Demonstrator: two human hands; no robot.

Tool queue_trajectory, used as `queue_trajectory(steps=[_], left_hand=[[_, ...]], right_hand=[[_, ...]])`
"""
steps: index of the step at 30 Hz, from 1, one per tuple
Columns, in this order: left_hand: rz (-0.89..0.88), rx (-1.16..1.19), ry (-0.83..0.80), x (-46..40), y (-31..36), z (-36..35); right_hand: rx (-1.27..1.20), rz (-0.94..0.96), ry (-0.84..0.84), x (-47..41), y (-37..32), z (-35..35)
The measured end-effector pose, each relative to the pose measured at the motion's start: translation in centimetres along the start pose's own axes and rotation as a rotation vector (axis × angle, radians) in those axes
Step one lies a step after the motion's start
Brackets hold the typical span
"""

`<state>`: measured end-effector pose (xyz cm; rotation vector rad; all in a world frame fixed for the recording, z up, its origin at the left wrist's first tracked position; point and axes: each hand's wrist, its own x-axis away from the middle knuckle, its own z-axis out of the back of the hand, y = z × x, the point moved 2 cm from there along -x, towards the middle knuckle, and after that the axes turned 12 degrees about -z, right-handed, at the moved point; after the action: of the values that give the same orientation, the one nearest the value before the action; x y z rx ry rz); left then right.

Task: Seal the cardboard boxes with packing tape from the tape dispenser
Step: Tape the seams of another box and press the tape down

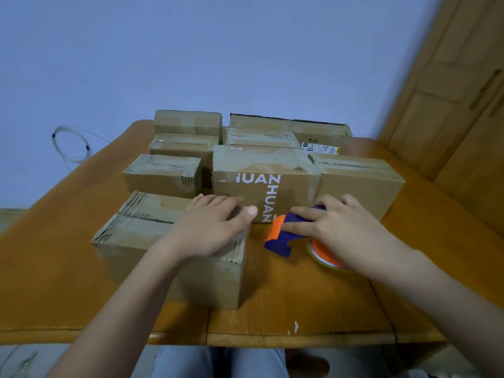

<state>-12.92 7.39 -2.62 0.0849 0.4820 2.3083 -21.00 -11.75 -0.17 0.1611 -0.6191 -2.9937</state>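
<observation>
Eight or so cardboard boxes crowd the far half of an orange-brown wooden table (300, 309), which sits against a blue wall (218, 50) with a wooden door (450, 105) off to the right. Biggest one is the long box (272, 170) across the middle with white "HUAN" lettering on its front, and a plain box (360, 181) sits right up against its right end. Nearest to the camera, on the left, is the front box (152, 222), flaps closed, with shiny clear tape over a rough torn edge. Smaller boxes are stacked behind, and one at the back right has a white label (321, 148) on it.

Left hand (212, 227) lies flat on top of that front box, fingers pretty much straight, thumb poking out toward the lettered box. Right hand (335, 227) is curled over the tape dispenser (283, 236), a blue and orange thing lying on the table just right of the front box, with its orange roll partly hidden under the palm. Fingers grip the blue part.

A loop of clear cable (71, 143) hangs on the wall to the left.
</observation>
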Motion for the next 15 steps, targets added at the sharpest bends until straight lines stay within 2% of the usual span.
queue_trajectory(steps=[5,6,8,10,12,15], left_hand=[[0.080,0.591,0.256,0.5,-0.3,0.9],[0.069,0.611,0.293,0.7,-0.5,1.3],[-0.021,0.504,0.291,1.0,-1.4,2.4],[-0.186,0.418,0.135,1.5,-2.4,3.7],[-0.282,0.350,-0.108,1.9,-3.4,4.7],[-0.263,0.159,-0.340,2.3,-5.0,4.8]], right_hand=[[-0.338,-0.183,0.049,1.3,2.4,-0.7],[-0.416,-0.194,0.076,1.3,2.7,-1.3],[-0.581,-0.211,0.144,1.4,3.2,-2.5],[-0.672,-0.215,0.215,1.4,3.1,-3.1],[-0.734,-0.206,0.260,1.4,2.8,-3.2],[-0.806,-0.207,0.329,1.2,1.9,-3.3]])
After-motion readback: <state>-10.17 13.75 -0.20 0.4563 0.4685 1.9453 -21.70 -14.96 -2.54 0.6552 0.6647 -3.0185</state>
